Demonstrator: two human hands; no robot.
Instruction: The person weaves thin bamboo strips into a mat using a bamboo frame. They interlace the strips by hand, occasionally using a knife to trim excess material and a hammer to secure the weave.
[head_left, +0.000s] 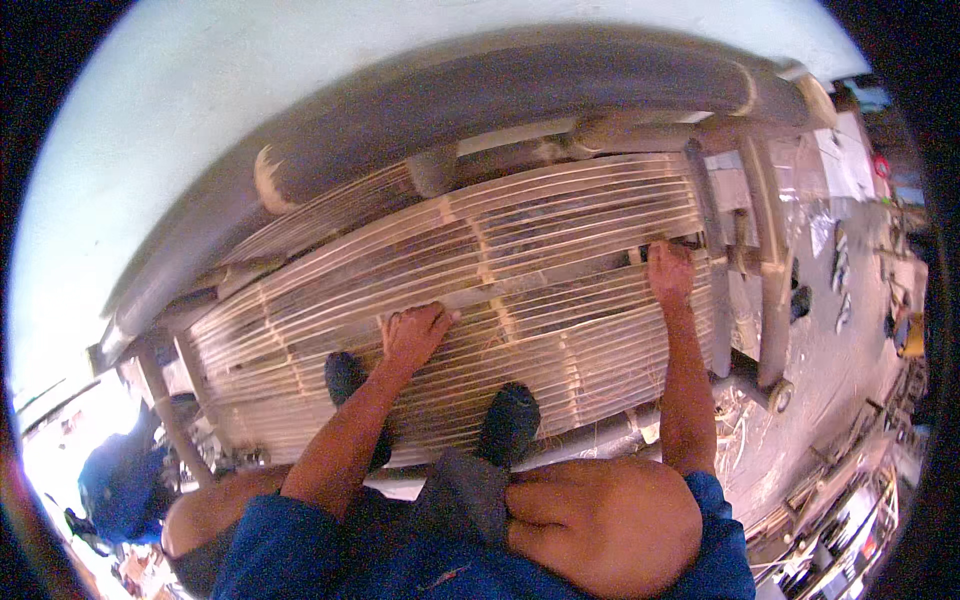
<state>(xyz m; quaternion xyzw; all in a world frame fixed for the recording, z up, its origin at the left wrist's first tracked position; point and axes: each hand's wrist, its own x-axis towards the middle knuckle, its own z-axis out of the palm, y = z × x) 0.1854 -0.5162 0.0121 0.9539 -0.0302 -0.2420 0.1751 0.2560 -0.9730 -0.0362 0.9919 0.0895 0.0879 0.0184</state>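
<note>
I am seated over a long bench with a seat of narrow pale bamboo slats [575, 270]. A wider flat bamboo strip [530, 287] runs among the slats between my hands. My left hand [412, 332] is closed on the strip's left part, with a pale bit showing at the fingertips. Farther right, my right hand [670, 268] is closed near the strip's right end, beside a dark gap in the slats; its fingertips are partly hidden.
Thick dark bamboo poles [500, 85] form the bench's far side against a pale wall [230, 90]. My dark-covered feet [510, 420] rest on the slats. A bamboo leg post [765, 260] stands at right. Cut pieces and scraps [850, 490] lie on the floor at lower right.
</note>
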